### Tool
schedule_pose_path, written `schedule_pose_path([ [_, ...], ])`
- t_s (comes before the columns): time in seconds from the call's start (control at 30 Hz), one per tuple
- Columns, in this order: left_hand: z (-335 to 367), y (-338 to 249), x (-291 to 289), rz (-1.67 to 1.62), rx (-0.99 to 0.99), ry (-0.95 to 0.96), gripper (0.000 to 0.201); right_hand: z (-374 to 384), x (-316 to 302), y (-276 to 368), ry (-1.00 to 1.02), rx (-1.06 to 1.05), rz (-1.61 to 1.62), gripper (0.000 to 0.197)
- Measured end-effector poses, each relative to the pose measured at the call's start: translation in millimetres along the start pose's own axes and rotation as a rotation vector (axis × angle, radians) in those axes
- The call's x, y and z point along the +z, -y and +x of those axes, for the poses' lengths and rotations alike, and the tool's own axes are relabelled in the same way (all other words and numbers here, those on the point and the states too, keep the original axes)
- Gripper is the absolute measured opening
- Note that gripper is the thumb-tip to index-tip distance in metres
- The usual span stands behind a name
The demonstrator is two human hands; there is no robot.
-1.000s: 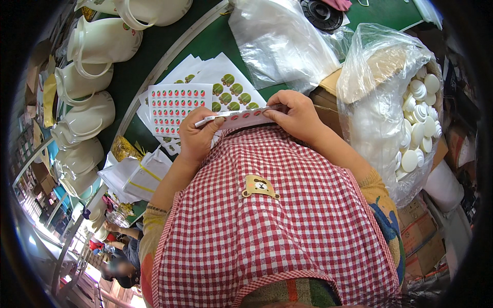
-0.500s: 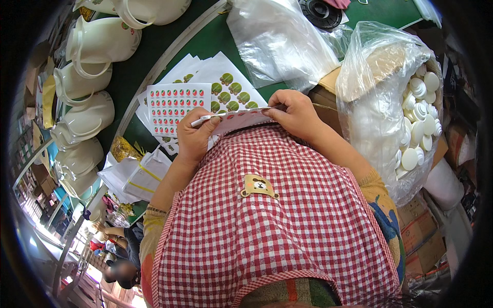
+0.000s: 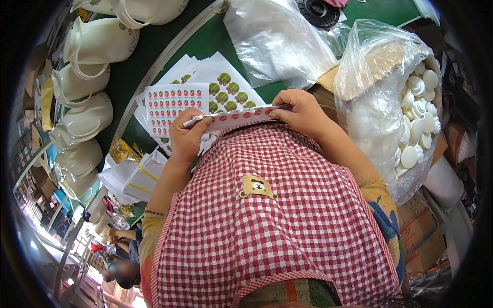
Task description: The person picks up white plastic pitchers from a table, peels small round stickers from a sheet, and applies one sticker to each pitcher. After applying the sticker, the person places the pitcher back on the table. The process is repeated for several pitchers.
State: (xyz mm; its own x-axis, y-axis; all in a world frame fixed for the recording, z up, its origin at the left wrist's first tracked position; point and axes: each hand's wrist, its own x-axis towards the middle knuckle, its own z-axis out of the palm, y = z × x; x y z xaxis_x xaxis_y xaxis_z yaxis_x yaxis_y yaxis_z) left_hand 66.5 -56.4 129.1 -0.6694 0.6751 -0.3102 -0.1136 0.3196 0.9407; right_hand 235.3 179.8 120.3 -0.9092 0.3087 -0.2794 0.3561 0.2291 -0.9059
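A white sticker sheet (image 3: 240,118) is stretched between my two hands just above the apron's waist. It is folded into a narrow strip, and a row of small red pictures shows along it. My left hand (image 3: 186,136) pinches its left end, where a white rolled edge sticks out. At the other end, my right hand (image 3: 300,112) is closed on the strip with thumb and fingers. Beside my left hand lies a flat sheet of small red stickers (image 3: 177,102). Under it, sheets with larger green round pictures (image 3: 226,92) spread over the green table.
White pots with handles (image 3: 102,43) line the left side beyond a curved rail (image 3: 169,51). Clear plastic bags (image 3: 280,43) lie at the back. A plastic-lined box of white knobs (image 3: 418,118) stands at right. Another person (image 3: 123,272) is at lower left.
The folded strip has turned so its row of red pictures shows more plainly. My left hand has shifted slightly left and my right hand slightly right, pulling the strip straighter.
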Motion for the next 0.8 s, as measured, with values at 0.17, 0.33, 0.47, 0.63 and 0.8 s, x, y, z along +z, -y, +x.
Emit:
schedule_pose_path([
  [0.17, -0.4, -2.9, -0.1, -0.068, -0.068, -0.011, 0.006, 3.7, -2.7, -3.4, 0.057, -0.114, -0.171, 0.019],
  [0.33, 1.3, -4.9, -3.4, -0.086, -0.119, 0.006, 0.006, 3.2, -2.4, -3.7, 0.07, -0.182, -0.289, 0.02],
  [0.47, 2.5, -3.4, -5.4, -0.066, -0.132, 0.013, 0.006, 4.8, -6.1, 0.0, 0.162, -0.117, -0.305, 0.022],
  [0.63, 4.3, -7.5, -3.6, -0.14, -0.174, -0.052, 0.006, 1.3, -10.9, 5.9, 0.087, -0.048, -0.167, 0.043],
  [0.8, 8.1, -9.4, 6.9, 0.117, 0.052, 0.013, 0.008, 8.6, -9.8, 19.0, 0.041, -0.369, -0.413, 0.053],
])
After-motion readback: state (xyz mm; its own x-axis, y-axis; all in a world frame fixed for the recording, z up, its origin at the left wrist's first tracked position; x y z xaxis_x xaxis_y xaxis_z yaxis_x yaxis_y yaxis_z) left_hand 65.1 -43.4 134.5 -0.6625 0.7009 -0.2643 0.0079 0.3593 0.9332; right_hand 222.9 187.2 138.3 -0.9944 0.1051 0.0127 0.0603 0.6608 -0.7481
